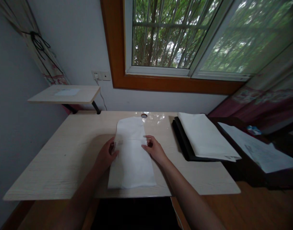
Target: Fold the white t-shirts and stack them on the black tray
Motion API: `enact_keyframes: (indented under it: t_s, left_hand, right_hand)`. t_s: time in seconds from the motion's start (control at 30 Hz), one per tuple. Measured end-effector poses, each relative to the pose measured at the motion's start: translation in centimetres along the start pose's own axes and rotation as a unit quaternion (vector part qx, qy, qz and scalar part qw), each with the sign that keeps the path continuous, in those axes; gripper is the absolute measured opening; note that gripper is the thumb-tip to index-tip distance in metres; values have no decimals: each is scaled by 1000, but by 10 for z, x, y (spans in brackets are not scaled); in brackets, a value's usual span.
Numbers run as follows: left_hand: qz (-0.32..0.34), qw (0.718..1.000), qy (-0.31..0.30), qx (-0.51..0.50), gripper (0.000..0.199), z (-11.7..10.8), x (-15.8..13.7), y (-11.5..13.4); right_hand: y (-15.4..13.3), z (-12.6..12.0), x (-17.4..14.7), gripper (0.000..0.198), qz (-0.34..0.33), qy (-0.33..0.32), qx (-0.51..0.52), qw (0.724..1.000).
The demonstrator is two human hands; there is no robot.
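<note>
A long white sheet (132, 166), folded or layered, lies on the pale wooden desk in front of me. I cannot tell if it is cloth or paper. A crease runs across it between my hands. My left hand (107, 152) grips its left edge, the thumb on top and the fingers curled round the side. Opposite, my right hand (156, 148) holds the right edge in the same way, thumb and fingers at the border. The fingertips under the sheet are hidden.
On the desk's (57, 172) right lies a folded white stack (206, 134) over a black folder-like item (183, 140). A raised shelf (43, 94) stands back left. Beyond the right edge, a printed sheet (258, 148) rests on a dark surface. A cable hole (144, 116) is at the back.
</note>
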State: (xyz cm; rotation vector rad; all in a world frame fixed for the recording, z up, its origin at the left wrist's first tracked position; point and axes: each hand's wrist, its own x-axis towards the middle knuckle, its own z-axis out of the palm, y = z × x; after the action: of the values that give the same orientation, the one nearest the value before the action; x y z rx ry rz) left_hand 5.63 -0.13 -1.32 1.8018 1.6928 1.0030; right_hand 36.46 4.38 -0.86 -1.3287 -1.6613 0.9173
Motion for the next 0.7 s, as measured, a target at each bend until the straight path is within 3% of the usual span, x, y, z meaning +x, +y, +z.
enact_keyframes:
  t_s: [0.17,0.4,0.57,0.7]
  left_hand:
    - [-26,998,24,55,67,3,11,3]
    - [48,995,20,80,57,2,23,-1]
    - [20,996,21,88,57,-1,19,1]
    - [10,999,-4,47,53,-6,11,4]
  right_hand:
    - [-7,4,-1,53,5,16,19,1000]
    - [-8,4,3,54,-63,-18,-57,996]
    - [-12,-3,3,49,-36,-37,-57,997]
    - [-13,-15,-6,46,-14,-92,-22,995]
